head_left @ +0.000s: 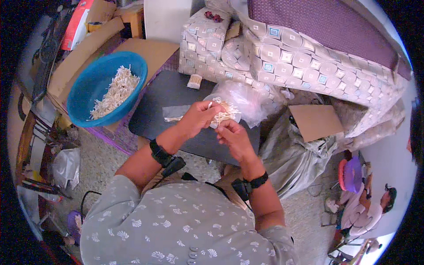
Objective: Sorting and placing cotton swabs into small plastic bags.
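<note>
— What are the two hands busy with?

— They meet over a dark, matte board (pixel 176 95) that lies flat in front of the person. The left hand (pixel 197 118) is curled around a fan of thin, pale sticks (pixel 225 110), thumb and fingers pinched on the bundle so the tips splay out to the right. The right hand (pixel 233 138) sits just below and beside it, fingers bent inward and pinching the lower ends of the same sticks. Neither hand is spread wide; both are narrowed into a grip.

— Where exactly is that bundle?

— Between the two hands, raised a little above the board, in front of a crinkled clear plastic bag (pixel 247 99) that looks glossy and soft.

— Anything else on the board?

— A few loose sticks (pixel 173 118) lie flat near the left hand, and a small upright tuft of sticks (pixel 194 81) stands at the far edge.

— And around it?

— To the left, a round, smooth blue plastic bowl (pixel 95 86) holds a heap of the same pale slivers (pixel 115 92), tangled like straw. It rests on flattened brown cardboard (pixel 152 51). Behind the board is a padded sofa (pixel 287 59) in woven fabric with a square pattern, with a purple cloth (pixel 318 22) over its back. A flat cardboard piece (pixel 316 121) lies on rumpled grey sheeting (pixel 287 154) to the right. Each wrist carries a black band; whether the sticks are wood or bamboo I cannot tell.
</note>
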A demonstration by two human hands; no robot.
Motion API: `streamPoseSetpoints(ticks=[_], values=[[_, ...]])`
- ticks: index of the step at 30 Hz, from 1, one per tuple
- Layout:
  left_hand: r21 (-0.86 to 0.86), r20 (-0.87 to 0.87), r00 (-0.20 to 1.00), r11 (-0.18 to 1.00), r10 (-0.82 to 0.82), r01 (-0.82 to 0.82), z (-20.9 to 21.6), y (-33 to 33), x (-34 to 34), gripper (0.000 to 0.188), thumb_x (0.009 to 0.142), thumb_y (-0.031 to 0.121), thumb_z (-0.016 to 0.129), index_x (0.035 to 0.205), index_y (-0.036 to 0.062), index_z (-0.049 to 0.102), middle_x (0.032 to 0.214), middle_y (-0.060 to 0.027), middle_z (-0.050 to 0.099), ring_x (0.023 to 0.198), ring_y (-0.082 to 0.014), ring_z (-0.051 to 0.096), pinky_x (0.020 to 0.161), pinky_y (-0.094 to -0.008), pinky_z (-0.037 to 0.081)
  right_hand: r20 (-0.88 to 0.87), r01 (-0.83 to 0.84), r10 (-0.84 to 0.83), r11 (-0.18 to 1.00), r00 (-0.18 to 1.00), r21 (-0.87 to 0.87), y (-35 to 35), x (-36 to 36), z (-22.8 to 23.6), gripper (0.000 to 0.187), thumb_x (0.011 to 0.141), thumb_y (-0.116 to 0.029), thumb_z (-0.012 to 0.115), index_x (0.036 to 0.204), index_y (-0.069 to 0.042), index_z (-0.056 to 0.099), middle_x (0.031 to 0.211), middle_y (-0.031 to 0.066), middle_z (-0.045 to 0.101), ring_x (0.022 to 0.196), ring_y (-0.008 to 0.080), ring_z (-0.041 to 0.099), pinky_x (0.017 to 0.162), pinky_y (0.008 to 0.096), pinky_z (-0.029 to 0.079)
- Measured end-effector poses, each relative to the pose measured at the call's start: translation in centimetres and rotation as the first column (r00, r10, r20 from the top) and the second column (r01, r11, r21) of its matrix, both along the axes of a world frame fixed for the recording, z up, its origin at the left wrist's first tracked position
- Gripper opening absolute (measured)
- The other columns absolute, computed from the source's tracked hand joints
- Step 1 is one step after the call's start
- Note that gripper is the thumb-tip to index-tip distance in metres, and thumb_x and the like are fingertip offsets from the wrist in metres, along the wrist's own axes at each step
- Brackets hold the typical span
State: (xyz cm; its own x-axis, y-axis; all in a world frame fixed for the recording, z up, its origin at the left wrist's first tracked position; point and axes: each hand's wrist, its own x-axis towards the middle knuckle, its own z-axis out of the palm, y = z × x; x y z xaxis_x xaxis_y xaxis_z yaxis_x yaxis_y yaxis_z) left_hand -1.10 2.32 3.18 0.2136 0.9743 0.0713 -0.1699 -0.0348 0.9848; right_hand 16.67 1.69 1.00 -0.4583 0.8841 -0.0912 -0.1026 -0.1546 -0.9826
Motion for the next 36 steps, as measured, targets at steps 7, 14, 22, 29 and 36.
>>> streamPoseSetpoints(ticks=[7, 14, 22, 29, 36], values=[[0.025, -0.119, 0.991, 0.998, 0.053, -0.050, -0.1, -0.4, 0.2, 0.026, 0.091, 0.030, 0.056, 0.097, 0.0058, 0.065, 0.060, 0.0052, 0.048, 0.049, -0.0040, 0.037, 0.043, -0.0214, 0.028, 0.058, 0.212, -0.236, 0.937, 0.970, 0.277, -0.1, 0.2, 0.5, 0.007, 0.085, -0.009, 0.060, 0.084, -0.006, 0.055, 0.070, -0.0008, 0.055, 0.059, 0.0070, 0.052, 0.054, 0.0216, 0.044], [0.052, -0.235, 0.969, 0.997, 0.074, -0.063, -0.5, -1.1, 0.5, 0.024, 0.091, 0.030, 0.056, 0.093, 0.0092, 0.067, 0.060, 0.0070, 0.048, 0.050, -0.0032, 0.038, 0.044, -0.0213, 0.028, -0.040, 0.350, -0.358, 0.874, 0.933, 0.337, -0.2, 0.5, 1.7, 0.007, 0.084, -0.005, 0.061, 0.085, -0.006, 0.055, 0.073, -0.0016, 0.055, 0.060, 0.0059, 0.051, 0.053, 0.0206, 0.043], [0.105, -0.266, 0.963, 0.992, -0.041, 0.071, -0.4, -2.0, 1.3, 0.023, 0.091, 0.031, 0.055, 0.087, 0.0109, 0.065, 0.062, 0.0078, 0.047, 0.052, -0.0028, 0.039, 0.046, -0.0211, 0.031, -0.219, 0.292, -0.238, 0.921, 0.946, 0.258, -0.5, 0.6, 1.3, 0.008, 0.086, -0.006, 0.062, 0.093, -0.007, 0.058, 0.081, -0.0023, 0.058, 0.068, 0.0056, 0.052, 0.059, 0.0205, 0.044], [0.201, -0.248, 0.968, 0.976, -0.030, 0.082, -1.8, -1.6, 1.0, 0.020, 0.091, 0.029, 0.055, 0.086, 0.0105, 0.062, 0.065, 0.0073, 0.049, 0.054, -0.0027, 0.041, 0.047, -0.0204, 0.032, -0.069, 0.216, -0.204, 0.915, 0.976, 0.341, -0.8, 0.7, 1.7, 0.008, 0.090, -0.009, 0.056, 0.095, -0.004, 0.058, 0.087, 0.0029, 0.061, 0.071, 0.0087, 0.055, 0.061, 0.0233, 0.046], [0.103, -0.071, 0.996, 0.993, -0.055, 0.062, 0.2, -1.1, 1.1, 0.025, 0.092, 0.027, 0.054, 0.103, 0.0063, 0.062, 0.073, 0.0038, 0.058, 0.058, -0.0042, 0.046, 0.050, -0.0200, 0.036, 0.031, 0.078, -0.087, 0.970, 0.996, 0.230, -1.6, 0.2, 2.7, 0.014, 0.093, -0.016, 0.052, 0.098, -0.004, 0.056, 0.086, 0.0046, 0.062, 0.074, 0.0103, 0.059, 0.062, 0.0261, 0.052]])
